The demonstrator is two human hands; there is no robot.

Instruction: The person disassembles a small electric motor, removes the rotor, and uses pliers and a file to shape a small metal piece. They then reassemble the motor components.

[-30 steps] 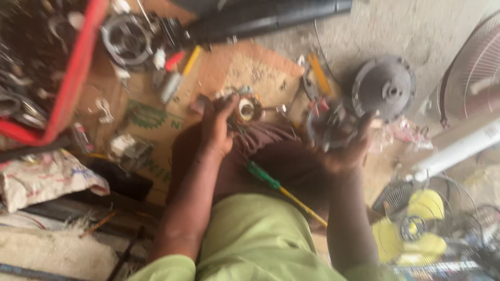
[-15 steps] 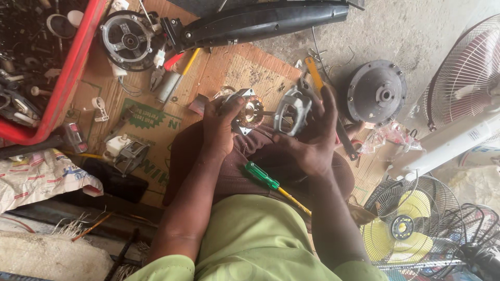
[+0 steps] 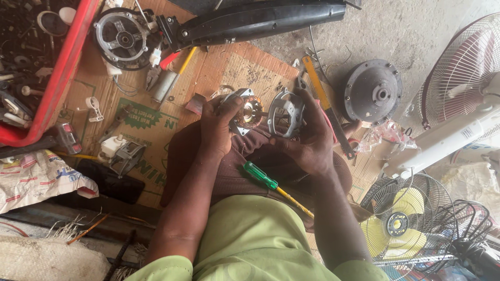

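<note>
I see a small round fan motor [image 3: 249, 112] with coppery windings in a silver metal frame, and beside it a separate grey metal end cover [image 3: 286, 112] with open cut-outs. My left hand [image 3: 217, 130] is closed around the motor's left edge, fingers curled over its rim, while my right hand [image 3: 312, 138] grips the end cover from the right, holding it just beside the motor. Both parts are held above my lap, over a cardboard sheet [image 3: 156, 119] on the floor, with a green-handled screwdriver [image 3: 268, 182] resting on my lap just below both hands.
</note>
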